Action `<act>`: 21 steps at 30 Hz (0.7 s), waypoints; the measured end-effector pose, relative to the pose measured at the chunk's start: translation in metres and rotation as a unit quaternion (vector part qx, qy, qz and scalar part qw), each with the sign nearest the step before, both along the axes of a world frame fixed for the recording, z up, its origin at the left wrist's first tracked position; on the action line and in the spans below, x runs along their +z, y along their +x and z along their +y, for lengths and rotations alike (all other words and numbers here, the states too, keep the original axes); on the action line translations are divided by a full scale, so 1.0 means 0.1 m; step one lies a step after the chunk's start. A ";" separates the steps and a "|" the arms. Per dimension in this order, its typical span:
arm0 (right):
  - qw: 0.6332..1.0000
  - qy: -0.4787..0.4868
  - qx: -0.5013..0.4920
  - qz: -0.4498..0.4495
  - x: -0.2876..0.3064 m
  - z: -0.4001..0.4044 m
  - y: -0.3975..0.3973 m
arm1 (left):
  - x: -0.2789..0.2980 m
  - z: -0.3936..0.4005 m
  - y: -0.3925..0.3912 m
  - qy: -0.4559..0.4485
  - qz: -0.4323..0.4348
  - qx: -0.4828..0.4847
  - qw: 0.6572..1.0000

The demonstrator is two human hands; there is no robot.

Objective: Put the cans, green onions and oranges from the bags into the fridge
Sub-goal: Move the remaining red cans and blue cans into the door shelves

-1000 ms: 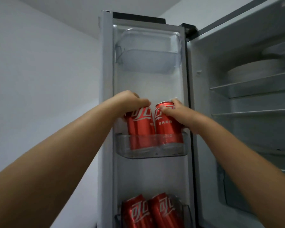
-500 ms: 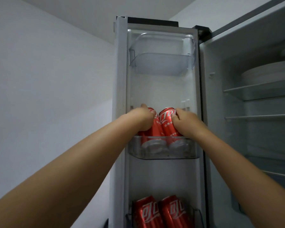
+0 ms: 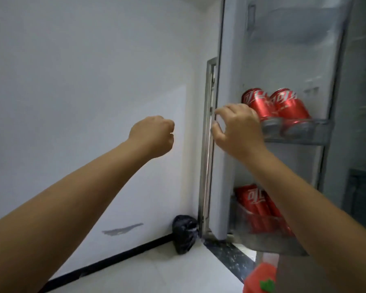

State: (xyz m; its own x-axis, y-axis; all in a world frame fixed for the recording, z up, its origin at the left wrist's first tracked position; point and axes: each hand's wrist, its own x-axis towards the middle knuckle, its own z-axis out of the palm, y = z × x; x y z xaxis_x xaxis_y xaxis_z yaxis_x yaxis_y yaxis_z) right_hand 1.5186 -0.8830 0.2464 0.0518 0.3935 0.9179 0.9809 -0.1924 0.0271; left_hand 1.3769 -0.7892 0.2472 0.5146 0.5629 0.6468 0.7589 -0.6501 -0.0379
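Note:
Two red cans (image 3: 275, 105) stand side by side in the middle shelf (image 3: 304, 132) of the open fridge door. More red cans (image 3: 256, 206) sit in the door shelf below. My right hand (image 3: 237, 130) hovers in front of the door's left edge, just left of the upper cans, fingers apart and holding nothing. My left hand (image 3: 153, 135) is a loose fist in front of the white wall, away from the fridge, with nothing in it.
The fridge door's metal edge (image 3: 207, 144) runs vertically between my hands. A black bag (image 3: 184, 235) lies on the floor in the corner by the door's foot. A red and green object (image 3: 260, 280) shows at the bottom. The fridge interior (image 3: 361, 123) is at far right.
Both hands have let go of the two cans, which now stand in the door shelf. My hands drew back to the left, and my view swung left and down.

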 end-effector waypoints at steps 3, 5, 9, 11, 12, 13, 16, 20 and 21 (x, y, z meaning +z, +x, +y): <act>0.998 -0.064 -0.006 0.014 -0.22 0.34 -0.64 | -0.33 0.33 -0.72 -0.027 0.034 0.037 0.998; 0.995 -0.089 -0.006 0.036 -0.41 0.57 -1.10 | -0.59 0.53 -1.18 -0.040 0.056 0.049 0.996; 0.986 -0.137 0.024 0.094 -0.85 1.13 -2.00 | -1.13 0.99 -2.00 -0.078 0.098 0.062 0.990; 0.975 -0.187 0.029 0.118 -1.09 1.41 -2.37 | -1.37 1.24 -2.36 -0.100 0.116 0.067 0.986; 0.968 -0.211 0.031 0.130 -1.23 1.55 -2.54 | -1.47 1.36 -2.54 -0.108 0.124 0.072 0.984; 0.962 -0.234 0.032 0.139 -1.36 1.70 -2.71 | -1.57 1.49 -2.71 -0.116 0.129 0.076 0.982; 0.944 -0.291 0.039 0.153 -1.84 2.12 -3.14 | -1.91 1.87 -3.18 -0.143 0.127 0.082 0.978; 0.907 -0.387 0.051 0.158 -2.58 2.73 -3.63 | -2.56 2.44 -3.74 -0.207 0.125 0.087 0.966; 0.898 -0.411 0.050 0.152 -2.75 2.92 -3.71 | -2.72 2.61 -3.85 -0.229 0.127 0.086 0.961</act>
State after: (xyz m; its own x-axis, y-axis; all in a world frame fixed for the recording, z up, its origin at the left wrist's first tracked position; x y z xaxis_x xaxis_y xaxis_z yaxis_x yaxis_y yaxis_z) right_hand 1.1472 -0.5912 -0.0289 0.1777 0.9475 0.2657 0.9782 -0.1407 -0.1527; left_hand 0.9923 -0.5281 -0.0251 0.4965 0.8500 0.1760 0.8610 -0.5080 0.0240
